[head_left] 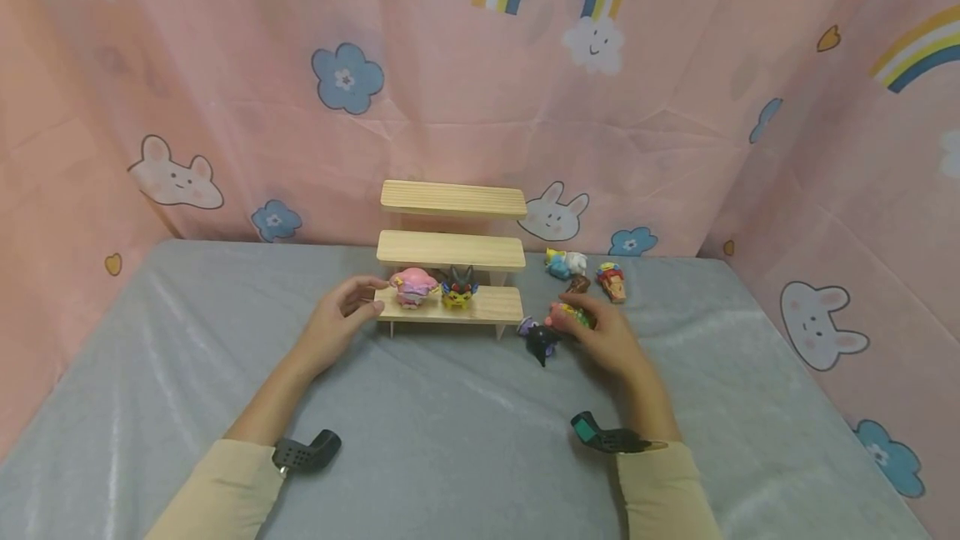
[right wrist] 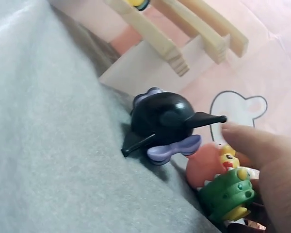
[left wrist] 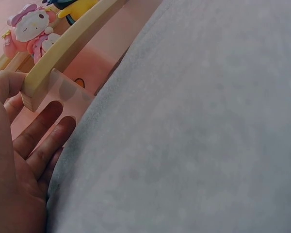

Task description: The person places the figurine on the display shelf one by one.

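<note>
My left hand (head_left: pixel 335 322) is at the left end of the lowest tier of a wooden display stand (head_left: pixel 491 304), its thumb touching the board's end and its other fingers extended beside the leg. On that tier stand a pink-hooded white figurine (head_left: pixel 412 286) and a yellow figurine in a dark eared hood (head_left: pixel 458 290). To the right, my right hand (head_left: pixel 606 336) holds a pink and green figurine (right wrist: pixel 224 187) low over the cloth, fingers behind it, partly hidden. Close by, a black figurine with purple bows (right wrist: pixel 162 119) lies on its side.
Behind the right hand lie a blue, yellow and white cluster of figurines (head_left: pixel 566 263), a brown figurine (head_left: pixel 578 284) and a red and orange one (head_left: pixel 612 282). Grey cloth (head_left: pixel 450 440) covers the table. A patterned pink curtain (head_left: pixel 450 132) hangs behind the stand.
</note>
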